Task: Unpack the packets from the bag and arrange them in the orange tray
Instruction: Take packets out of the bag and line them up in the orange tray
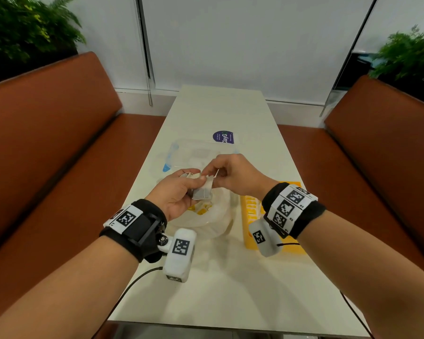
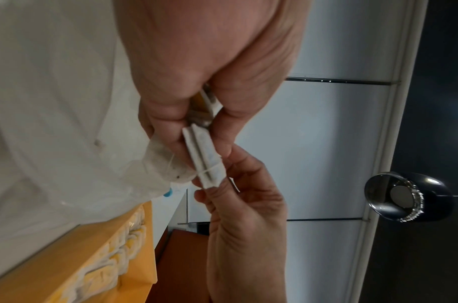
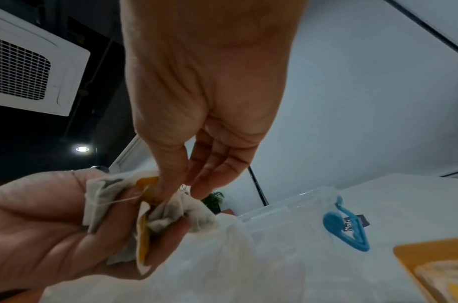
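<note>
Over the translucent white bag (image 1: 207, 216) my left hand (image 1: 194, 177) grips a small bundle of white paper packets (image 1: 202, 193) with yellow tags. My right hand (image 1: 209, 173) pinches the top edge of one packet in that bundle. In the left wrist view the packets (image 2: 206, 157) stick out edge-on between my left hand's (image 2: 196, 139) thumb and fingers. In the right wrist view my right hand (image 3: 181, 190) nips the crumpled packets (image 3: 171, 215) with thumb and forefinger. The orange tray (image 1: 249, 231) lies to the right of the bag, with several packets standing in it, partly hidden by my right wrist.
A clear plastic box (image 1: 181, 152) with a blue latch (image 1: 167, 166) lies behind the bag, and a purple sticker (image 1: 223, 137) is on the white table (image 1: 218, 289) beyond it. Orange bench seats (image 1: 59, 143) run along both sides. Cables hang from both wrist cameras.
</note>
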### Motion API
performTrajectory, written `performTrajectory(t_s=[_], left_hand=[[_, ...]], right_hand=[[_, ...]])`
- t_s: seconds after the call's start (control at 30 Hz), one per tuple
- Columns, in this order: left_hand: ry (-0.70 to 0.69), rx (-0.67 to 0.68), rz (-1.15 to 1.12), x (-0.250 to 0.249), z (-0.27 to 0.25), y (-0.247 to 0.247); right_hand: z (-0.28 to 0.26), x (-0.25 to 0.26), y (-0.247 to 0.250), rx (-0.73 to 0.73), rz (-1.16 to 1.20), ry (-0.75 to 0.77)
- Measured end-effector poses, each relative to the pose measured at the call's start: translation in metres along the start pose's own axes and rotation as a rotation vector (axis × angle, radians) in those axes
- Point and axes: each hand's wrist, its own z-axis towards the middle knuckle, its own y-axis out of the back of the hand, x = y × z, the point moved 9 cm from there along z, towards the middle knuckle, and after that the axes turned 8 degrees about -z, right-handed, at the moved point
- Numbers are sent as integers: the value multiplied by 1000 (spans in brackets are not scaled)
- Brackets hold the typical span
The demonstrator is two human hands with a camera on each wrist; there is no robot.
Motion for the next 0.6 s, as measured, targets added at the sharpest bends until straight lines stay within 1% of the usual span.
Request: performTrajectory(t_s=[0.1,0.23,0.33,0.4,0.43,0.5,0.6], left_hand=[[10,14,-74,-1,-2,0],[8,-22,-97,-4,0,7],[-8,-37,-75,-6,0,8],[-25,-52,-60,-7,-1,8],[-32,-64,-60,-8,-1,9],[-41,-79,-62,-9,-2,10],[-44,-80,-46,-9,-2,10]], right_hand=[[0,-4,1,17,114,-34],[-3,0,2,60,188,-14],[-4,4,12,25,299,-21],[-6,1,22,9,356,-81],[-7,-2,26,18,341,-117],[-10,-13,32,63,208,-193],[-16,-29,37,159,-154,-228]])
